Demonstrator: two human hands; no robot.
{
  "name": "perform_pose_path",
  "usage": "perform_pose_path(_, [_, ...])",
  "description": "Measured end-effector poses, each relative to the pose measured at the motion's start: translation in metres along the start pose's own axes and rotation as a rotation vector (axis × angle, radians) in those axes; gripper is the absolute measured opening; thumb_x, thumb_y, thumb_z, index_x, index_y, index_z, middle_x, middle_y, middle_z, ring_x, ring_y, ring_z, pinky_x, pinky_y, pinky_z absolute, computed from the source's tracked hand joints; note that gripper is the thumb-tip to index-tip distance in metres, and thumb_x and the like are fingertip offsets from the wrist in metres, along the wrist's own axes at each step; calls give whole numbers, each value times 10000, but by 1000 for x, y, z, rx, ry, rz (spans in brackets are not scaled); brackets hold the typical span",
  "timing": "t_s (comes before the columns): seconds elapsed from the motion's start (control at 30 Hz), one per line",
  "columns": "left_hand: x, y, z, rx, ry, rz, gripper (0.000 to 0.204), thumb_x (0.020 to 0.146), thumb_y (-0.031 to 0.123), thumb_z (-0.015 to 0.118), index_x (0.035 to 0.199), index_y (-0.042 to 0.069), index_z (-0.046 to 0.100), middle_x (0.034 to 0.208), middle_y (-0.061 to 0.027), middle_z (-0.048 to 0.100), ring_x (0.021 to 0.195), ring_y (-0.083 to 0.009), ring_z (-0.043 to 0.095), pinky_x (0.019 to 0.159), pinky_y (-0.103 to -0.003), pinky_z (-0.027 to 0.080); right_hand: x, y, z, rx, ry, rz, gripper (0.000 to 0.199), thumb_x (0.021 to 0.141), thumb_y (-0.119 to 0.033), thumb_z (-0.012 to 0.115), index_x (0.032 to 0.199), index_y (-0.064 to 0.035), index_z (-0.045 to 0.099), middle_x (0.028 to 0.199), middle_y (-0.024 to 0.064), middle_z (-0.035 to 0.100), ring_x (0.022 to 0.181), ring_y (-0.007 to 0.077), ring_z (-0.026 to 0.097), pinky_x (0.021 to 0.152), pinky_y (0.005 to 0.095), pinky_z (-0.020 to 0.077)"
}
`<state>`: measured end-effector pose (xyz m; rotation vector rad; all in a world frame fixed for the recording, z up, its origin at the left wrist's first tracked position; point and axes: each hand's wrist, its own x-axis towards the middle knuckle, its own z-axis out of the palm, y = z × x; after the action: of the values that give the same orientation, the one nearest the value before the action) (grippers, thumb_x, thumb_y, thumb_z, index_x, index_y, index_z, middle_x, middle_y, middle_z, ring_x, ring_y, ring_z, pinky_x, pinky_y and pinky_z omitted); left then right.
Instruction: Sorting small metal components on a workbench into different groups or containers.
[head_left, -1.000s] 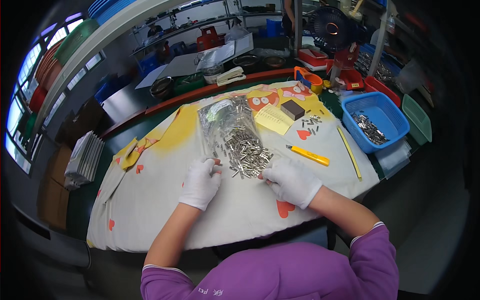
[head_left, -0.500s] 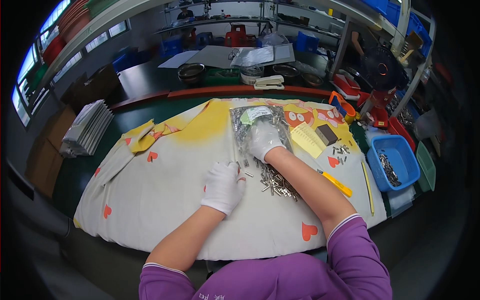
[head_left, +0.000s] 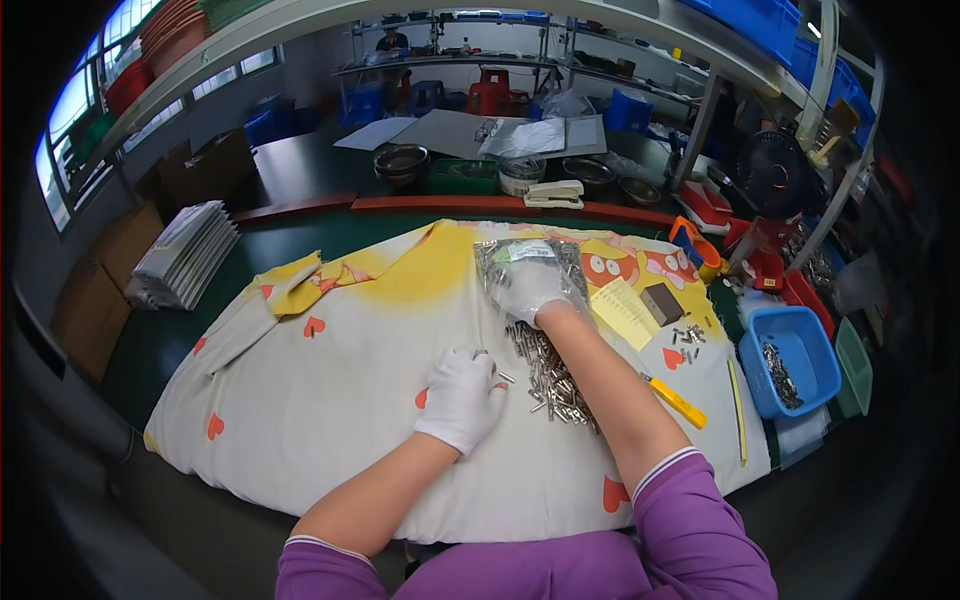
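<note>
My right hand [head_left: 532, 289], in a white glove, reaches into or over the clear plastic bag [head_left: 570, 262] of small metal pieces. Its fingers are hidden among the plastic and the label. From the bag's near end a heap of short silvery metal tubes [head_left: 553, 378] spills onto the cloth, partly under my right forearm. My left hand [head_left: 461, 401], also gloved, rests on the cloth left of the heap. Its fingers are curled in; whatever they hold is too small or hidden to make out. One loose tube [head_left: 507, 377] lies just beside it.
The heart-patterned cloth [head_left: 330, 420] covers the table. Right of the bag are a yellow note [head_left: 625, 312], a dark block [head_left: 662, 303], a yellow cutter knife [head_left: 675, 402] and a blue basket [head_left: 790, 365] with metal parts. A stapler [head_left: 554, 194] stands behind, and stacked white sheets [head_left: 190, 255] at left.
More tubes lie in the heap by the bag's near end. My right hand stays at the bag, and my left hand stays curled beside the heap. The whole view has shifted slightly.
</note>
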<state>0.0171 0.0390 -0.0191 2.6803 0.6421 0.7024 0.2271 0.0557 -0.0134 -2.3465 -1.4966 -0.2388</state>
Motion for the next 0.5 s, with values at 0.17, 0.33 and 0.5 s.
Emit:
perform_pose_path(0.17, [-2, -1, 1, -11, 0, -40, 213, 716, 166, 641, 876, 30, 600, 903, -141, 588, 892, -310, 550, 781, -402, 457, -35, -22, -9, 51, -123, -72, 267, 740, -269, 554, 920, -103, 660, 957, 168, 628, 941, 338, 593, 806, 430, 474])
perform_pose_path(0.33, [0, -14, 2, 64, -70, -85, 226, 716, 96, 624, 929, 32, 581, 895, -160, 589, 858, -317, 552, 770, -402, 456, -82, -36, -32, 107, -85, -236, 225, 730, -174, 549, 913, -69, 627, 911, 163, 613, 925, 332, 575, 797, 430, 460])
perform_pose_path(0.5, [-1, -19, 7, -116, -38, -25, 303, 712, 2, 572, 1015, 9, 572, 932, -194, 592, 877, -336, 570, 787, -396, 464, -120, -31, -43, 274, -120, -392, 229, 701, -101, 574, 920, -47, 612, 894, 147, 590, 905, 331, 565, 790, 419, 453])
